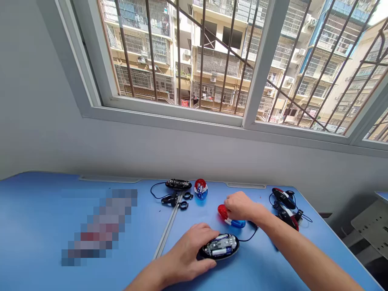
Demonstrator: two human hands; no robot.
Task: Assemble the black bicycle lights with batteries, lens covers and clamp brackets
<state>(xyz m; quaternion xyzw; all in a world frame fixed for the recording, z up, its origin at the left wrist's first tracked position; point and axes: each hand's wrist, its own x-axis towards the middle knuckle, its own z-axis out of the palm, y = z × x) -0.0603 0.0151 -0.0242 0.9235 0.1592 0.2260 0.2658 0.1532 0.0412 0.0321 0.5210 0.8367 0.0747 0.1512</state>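
My left hand (194, 252) curls its thumb and fingers around the left end of a black oval battery housing (222, 245). Its open face points up and shows silver batteries seated inside. From its right end runs a thin black cable (251, 237). Farther back, my right hand (239, 205) is closed at the upper edge of a red-and-blue see-through oval cover (239, 223) with a white middle band, which lies on the blue table (139, 238). The right fingertips are partly hidden, but they appear to grip the cover's red end.
Behind are another black housing (178, 184), black clamps (172, 199) and an upright-looking red-and-blue cover (201, 189). A metal strip (168, 232) runs along the table. Assembled black-and-red units (285, 206) lie at right. At left is a blurred-out item (100, 230). A barred window stands beyond.
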